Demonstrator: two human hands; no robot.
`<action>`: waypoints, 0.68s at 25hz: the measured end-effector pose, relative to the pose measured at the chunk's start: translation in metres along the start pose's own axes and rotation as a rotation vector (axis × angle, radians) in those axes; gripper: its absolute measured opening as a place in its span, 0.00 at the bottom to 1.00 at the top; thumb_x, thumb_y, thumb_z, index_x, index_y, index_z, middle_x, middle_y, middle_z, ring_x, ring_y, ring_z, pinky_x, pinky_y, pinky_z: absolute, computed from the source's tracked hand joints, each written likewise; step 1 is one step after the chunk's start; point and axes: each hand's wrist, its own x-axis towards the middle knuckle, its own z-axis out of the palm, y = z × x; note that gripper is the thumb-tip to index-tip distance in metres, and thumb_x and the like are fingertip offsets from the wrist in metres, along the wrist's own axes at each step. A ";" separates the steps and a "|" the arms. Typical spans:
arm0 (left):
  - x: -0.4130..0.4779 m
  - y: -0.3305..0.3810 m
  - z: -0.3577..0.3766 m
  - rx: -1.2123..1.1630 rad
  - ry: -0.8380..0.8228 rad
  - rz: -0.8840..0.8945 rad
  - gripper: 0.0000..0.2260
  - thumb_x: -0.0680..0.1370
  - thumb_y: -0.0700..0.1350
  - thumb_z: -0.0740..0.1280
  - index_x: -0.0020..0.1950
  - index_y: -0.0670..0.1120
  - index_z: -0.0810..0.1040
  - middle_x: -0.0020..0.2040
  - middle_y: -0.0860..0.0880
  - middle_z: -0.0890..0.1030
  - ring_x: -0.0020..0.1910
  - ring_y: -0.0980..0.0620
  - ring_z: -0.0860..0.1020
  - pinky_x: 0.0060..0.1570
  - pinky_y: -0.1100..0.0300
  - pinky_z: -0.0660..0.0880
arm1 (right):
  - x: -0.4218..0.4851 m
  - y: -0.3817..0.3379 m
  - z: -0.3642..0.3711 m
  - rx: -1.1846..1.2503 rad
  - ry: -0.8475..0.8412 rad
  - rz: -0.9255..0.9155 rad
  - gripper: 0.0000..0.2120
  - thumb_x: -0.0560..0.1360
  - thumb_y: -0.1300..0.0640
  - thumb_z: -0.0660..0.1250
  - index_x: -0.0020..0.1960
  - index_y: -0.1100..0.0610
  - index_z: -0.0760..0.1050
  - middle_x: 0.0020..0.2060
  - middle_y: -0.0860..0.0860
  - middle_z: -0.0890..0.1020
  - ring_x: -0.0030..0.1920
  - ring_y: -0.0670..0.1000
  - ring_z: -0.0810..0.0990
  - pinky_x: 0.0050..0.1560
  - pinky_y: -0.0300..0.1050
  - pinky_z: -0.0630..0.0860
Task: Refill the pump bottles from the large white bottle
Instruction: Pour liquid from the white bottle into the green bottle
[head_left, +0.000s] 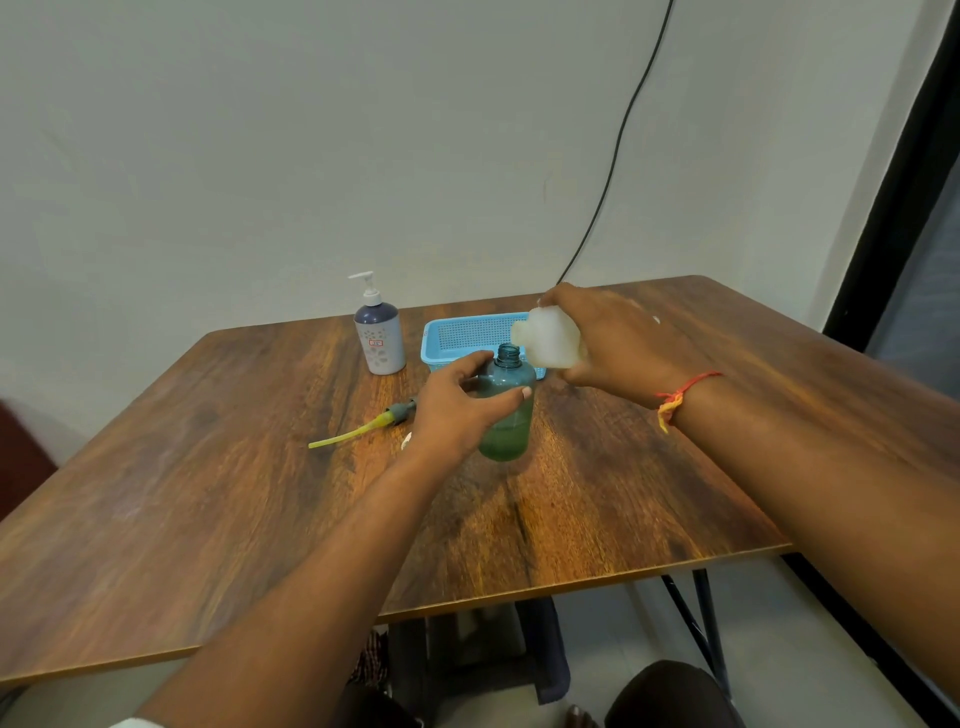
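Note:
A translucent blue-green bottle (506, 415) stands upright mid-table with its neck uncapped and greenish liquid in its lower part. My left hand (457, 405) grips its body from the left. My right hand (613, 343) holds the large white bottle (548, 338), tipped on its side, with its mouth just above and to the right of the open neck. A removed pump head with a yellow-green tube (363, 428) lies on the table left of my left hand. A second pump bottle (379, 338), purple and white with its pump on, stands farther back.
A light blue plastic basket (467, 338) sits behind the open bottle. The wooden table (208, 493) ends close to me and at the right; a black cable (618, 156) runs down the wall behind it. A small white object (407, 440) peeks from under my left wrist.

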 end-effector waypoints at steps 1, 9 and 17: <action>0.000 -0.001 0.000 -0.005 -0.001 -0.001 0.31 0.70 0.47 0.80 0.71 0.46 0.76 0.61 0.52 0.81 0.62 0.54 0.78 0.64 0.50 0.78 | -0.001 0.003 0.005 0.043 -0.006 0.017 0.34 0.65 0.52 0.79 0.67 0.50 0.69 0.59 0.51 0.80 0.56 0.55 0.78 0.52 0.56 0.78; -0.004 -0.010 -0.003 0.016 0.012 -0.011 0.31 0.70 0.48 0.80 0.72 0.47 0.76 0.64 0.52 0.80 0.64 0.53 0.77 0.64 0.52 0.78 | -0.014 0.010 0.047 0.506 0.110 0.378 0.33 0.63 0.51 0.83 0.60 0.47 0.68 0.54 0.47 0.76 0.51 0.50 0.77 0.44 0.50 0.79; -0.009 -0.026 -0.016 0.029 0.044 -0.057 0.28 0.71 0.44 0.80 0.69 0.46 0.76 0.61 0.52 0.80 0.62 0.53 0.77 0.63 0.55 0.78 | -0.023 -0.005 0.074 0.659 0.245 0.518 0.33 0.67 0.50 0.81 0.64 0.51 0.66 0.53 0.43 0.73 0.45 0.38 0.74 0.40 0.36 0.75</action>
